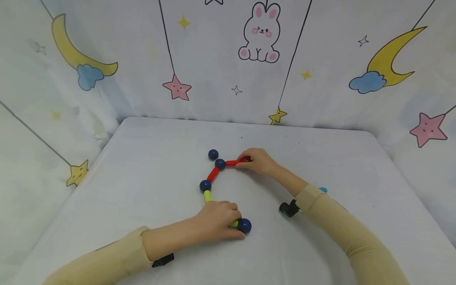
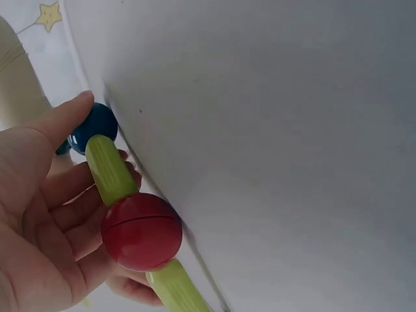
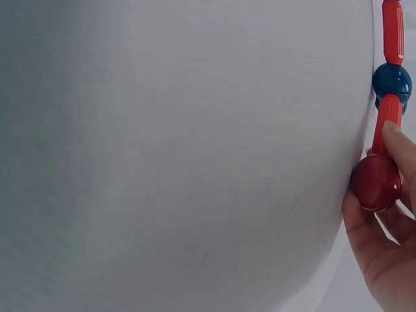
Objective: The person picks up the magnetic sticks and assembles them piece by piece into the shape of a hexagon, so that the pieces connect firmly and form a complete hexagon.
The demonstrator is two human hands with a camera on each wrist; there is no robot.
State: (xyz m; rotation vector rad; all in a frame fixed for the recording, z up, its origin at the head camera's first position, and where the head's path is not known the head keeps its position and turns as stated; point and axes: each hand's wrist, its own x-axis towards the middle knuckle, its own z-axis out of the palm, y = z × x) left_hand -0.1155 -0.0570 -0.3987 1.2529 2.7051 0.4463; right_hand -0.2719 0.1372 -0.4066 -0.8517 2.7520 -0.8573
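A chain of toy building sticks and balls lies on the white table. In the head view my left hand (image 1: 218,219) covers part of a yellow-green stick (image 1: 208,196). The left wrist view shows my left thumb at a blue ball (image 2: 96,127), fingers curled round a yellow-green stick (image 2: 112,170), and a red ball (image 2: 142,233) beside the palm. My right hand (image 1: 259,160) pinches the chain's far end, at a red ball (image 3: 377,182) and red stick (image 3: 388,123). Between the hands are a blue ball (image 1: 205,185), red stick (image 1: 213,174) and another blue ball (image 1: 220,164).
A single blue ball (image 1: 213,154) sits just behind the chain. Part of a light-blue piece (image 1: 322,189) shows past the right sleeve. Black wrist devices (image 1: 289,208) hang under both forearms. A printed cloth (image 1: 221,59) rises behind the table (image 1: 160,158).
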